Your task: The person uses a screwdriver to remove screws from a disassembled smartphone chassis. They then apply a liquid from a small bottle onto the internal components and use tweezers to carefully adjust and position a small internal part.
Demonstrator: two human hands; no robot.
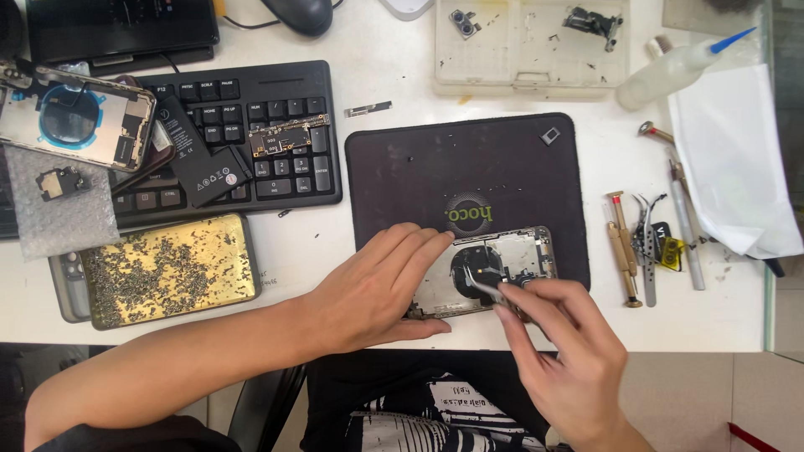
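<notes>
1. tweezers (pixel 484 287) sit pinched in the right hand (pixel 563 351), fingers closed around them, the tips pointing down into the opened phone shell (pixel 502 259).
2. left hand (pixel 377 289) lies flat on the near left part of the phone shell, fingers stretched out and together, pressing on it rather than wrapped around anything.
3. phone shell rests on the near edge of a black mat (pixel 469 176), back side open, a dark round coil showing in its middle just beside the tweezer tips.
4. the mat lies on a white worktop (pixel 368 84), right of a black keyboard (pixel 243 134).
5. on the keyboard lie a slim black battery (pixel 197 155) and a narrow circuit board (pixel 285 136), near each other but apart.
6. left of the keyboard, a second opened phone (pixel 75 117) lies with its insides up, partly over the keyboard's edge.
7. nearer the person on the left, a gold-coloured tray (pixel 167 268) is strewn with many tiny dark screws.
8. a sheet of bubble wrap (pixel 59 209) beside it carries a small dark part.
9. right of the mat, well apart from the hands, lies a row of small screwdrivers and tweezers (pixel 649 247).
10. at the far edge stands a clear plastic parts box (pixel 528 46); a squeeze bottle with a blue tip (pixel 678 67) lies on its side just beside it.
</notes>
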